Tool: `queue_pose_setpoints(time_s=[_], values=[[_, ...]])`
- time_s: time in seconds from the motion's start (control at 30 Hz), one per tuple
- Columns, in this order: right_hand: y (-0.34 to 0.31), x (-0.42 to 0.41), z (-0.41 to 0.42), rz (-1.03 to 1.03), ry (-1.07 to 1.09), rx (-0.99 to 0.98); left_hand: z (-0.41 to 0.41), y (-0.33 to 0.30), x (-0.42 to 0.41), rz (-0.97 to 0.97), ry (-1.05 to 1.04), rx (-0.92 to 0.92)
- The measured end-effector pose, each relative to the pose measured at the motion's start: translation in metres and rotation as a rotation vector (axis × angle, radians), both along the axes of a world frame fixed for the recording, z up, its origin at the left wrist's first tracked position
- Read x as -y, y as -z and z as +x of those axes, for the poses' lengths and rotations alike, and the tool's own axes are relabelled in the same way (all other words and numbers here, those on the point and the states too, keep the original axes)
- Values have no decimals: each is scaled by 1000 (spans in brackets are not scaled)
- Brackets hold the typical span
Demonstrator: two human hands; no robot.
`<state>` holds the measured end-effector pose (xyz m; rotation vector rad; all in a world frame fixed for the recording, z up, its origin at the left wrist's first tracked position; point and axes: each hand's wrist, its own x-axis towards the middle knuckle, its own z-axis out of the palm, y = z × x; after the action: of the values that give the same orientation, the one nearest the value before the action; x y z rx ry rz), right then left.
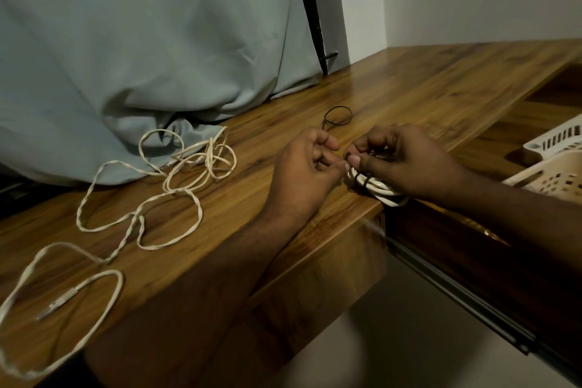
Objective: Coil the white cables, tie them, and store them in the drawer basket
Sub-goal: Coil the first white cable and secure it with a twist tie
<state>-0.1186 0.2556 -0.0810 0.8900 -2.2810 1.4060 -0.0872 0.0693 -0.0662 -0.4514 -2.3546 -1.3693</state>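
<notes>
One coiled cable sits at the counter's near edge under my right hand, which pinches its dark band with my left hand; tying looks nearly finished. Two loose cables on the left remain uncoiled, a spare band waits beyond, and nothing shows in the basket on the right

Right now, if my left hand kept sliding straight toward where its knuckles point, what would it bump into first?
Most likely your right hand, holding the coiled white cable. Your left hand points right, and their fingertips nearly meet over the black band around that coil. The basket lies well beyond; depth is hard to judge.
</notes>
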Motion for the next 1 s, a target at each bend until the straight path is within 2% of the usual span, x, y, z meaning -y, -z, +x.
queue_pose_setpoints(time_s=[0.3, 0.77, 1.0], values=[[-1, 0, -1, 25, -8, 34, -6, -4, 7, 342, 196, 248], [3, 0, -2, -46, 37, 5, -7, -6, 9, 273, 202, 183], [6, 0, -4, -13, 86, -72, -8, -7, 8, 273, 206, 169]])
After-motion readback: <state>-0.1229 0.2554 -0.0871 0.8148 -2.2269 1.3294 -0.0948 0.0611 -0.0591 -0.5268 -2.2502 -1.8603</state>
